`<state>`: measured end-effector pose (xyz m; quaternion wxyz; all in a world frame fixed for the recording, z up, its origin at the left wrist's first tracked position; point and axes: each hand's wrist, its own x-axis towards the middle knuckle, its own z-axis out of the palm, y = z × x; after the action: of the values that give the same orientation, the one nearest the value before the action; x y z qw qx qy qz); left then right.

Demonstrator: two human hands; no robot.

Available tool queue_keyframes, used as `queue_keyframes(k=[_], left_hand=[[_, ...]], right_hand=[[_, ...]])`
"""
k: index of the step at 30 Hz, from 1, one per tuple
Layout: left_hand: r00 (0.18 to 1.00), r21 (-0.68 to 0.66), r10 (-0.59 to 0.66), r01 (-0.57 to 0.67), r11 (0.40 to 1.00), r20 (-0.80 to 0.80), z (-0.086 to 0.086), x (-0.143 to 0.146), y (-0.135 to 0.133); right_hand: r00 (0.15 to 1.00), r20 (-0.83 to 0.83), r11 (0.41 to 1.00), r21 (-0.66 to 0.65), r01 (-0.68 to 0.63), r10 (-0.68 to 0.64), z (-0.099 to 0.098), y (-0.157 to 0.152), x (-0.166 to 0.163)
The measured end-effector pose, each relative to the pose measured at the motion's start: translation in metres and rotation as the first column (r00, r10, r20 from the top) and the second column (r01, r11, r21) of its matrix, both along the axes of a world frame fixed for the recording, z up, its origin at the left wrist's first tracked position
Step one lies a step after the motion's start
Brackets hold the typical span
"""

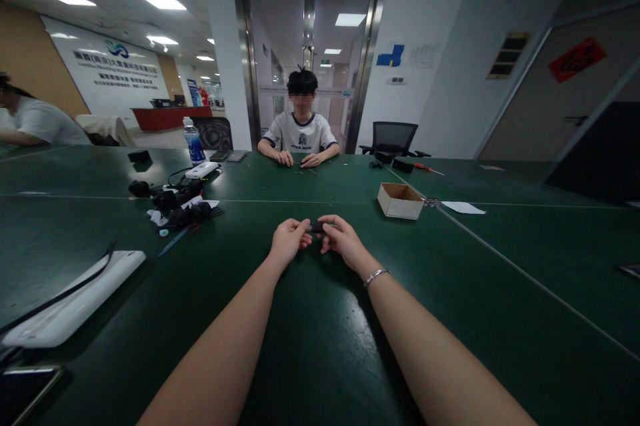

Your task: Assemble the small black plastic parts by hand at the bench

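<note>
One end of the black piece (pixel 315 229) is pinched by the left hand (pixel 289 239), closed on it from the left; the right hand (pixel 343 239), with a bracelet (pixel 376 277) at the wrist, grips the other end. The piece is between the two, just over the counter (pixel 320 346). Holding it from both sides probably steadies it and lets each hand adjust its own end. So much of it is covered that I cannot tell what it is.

At far left, what looks like a phone (pixel 25 389) is cut off at the edge of view, and beyond it lies a white case (pixel 90 296). Farther in there is a tangle of black gear (pixel 193 214), with a blue tool (pixel 173 243) just beside it and a bottle (pixel 193 143) upright behind; this clutter would likely hinder a reach forward and left. Across the counter sits a co-worker (pixel 303 129), facing the hands. To the right, an upright, open-topped box (pixel 400 203) would probably block a reach forward and right. A screwdriver (pixel 421 166) lies behind the box, and a paper (pixel 463 208) to its right.
</note>
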<state>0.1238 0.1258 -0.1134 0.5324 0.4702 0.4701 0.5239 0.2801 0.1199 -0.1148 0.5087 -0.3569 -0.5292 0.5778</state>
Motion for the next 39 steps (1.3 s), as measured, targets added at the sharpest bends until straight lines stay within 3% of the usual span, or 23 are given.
queue_keyframes(k=[11,20,28,35,39], left_hand=[[1.0,-0.074,0.008,-0.009,0.997,-0.02,0.003,-0.001,-0.001],[0.998,-0.058,0.01,-0.013,0.998,-0.066,0.001,-0.003,0.001],[0.995,0.089,-0.098,0.096,0.991,0.015,-0.003,-0.004,-0.003],[0.988,0.287,-0.082,0.118,0.951,-0.133,-0.01,-0.005,0.0],[0.985,0.26,-0.1,0.134,0.956,-0.14,-0.008,-0.003,0.0]], right_hand=[[0.999,0.002,0.997,0.06,-0.048,0.048,-0.002,0.0,0.004],[0.996,0.023,0.986,0.143,-0.09,0.088,-0.003,0.001,0.002],[0.999,0.019,0.995,0.098,-0.031,0.029,-0.004,0.001,0.002],[0.999,0.034,0.999,0.023,0.023,-0.023,-0.005,0.006,0.001],[0.999,0.003,0.999,-0.004,0.043,-0.043,-0.003,0.006,0.0]])
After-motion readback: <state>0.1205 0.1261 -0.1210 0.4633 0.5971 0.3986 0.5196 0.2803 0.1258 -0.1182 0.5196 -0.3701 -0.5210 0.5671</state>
